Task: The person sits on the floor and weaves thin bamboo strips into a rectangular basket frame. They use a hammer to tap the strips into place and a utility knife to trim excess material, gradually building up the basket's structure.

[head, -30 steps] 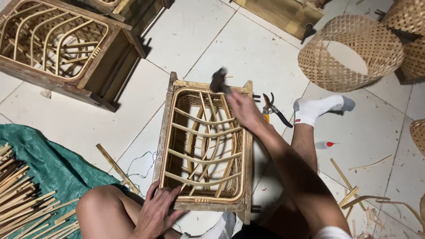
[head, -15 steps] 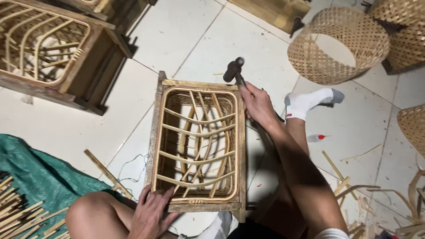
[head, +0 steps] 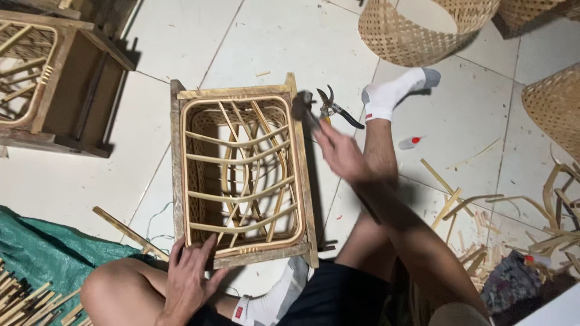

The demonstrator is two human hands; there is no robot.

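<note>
A square rattan basket frame with curved cane ribs stands on the white tile floor between my legs. My left hand lies flat on its near edge, pressing the frame. My right hand grips a hammer whose dark head, blurred by motion, is at the frame's far right corner. Black-handled pruning shears lie on the tiles just right of the hammer head.
A second wooden rattan frame sits at the far left. Woven bamboo baskets stand at the top right, another at the right edge. A green tarp with cane sticks lies lower left. Cane scraps and a small glue bottle litter the right.
My right hand has swung the hammer down from above the frame's far edge to its far right corner. The view has shifted and the frame sits lower in it. My left hand stays on the near edge.
</note>
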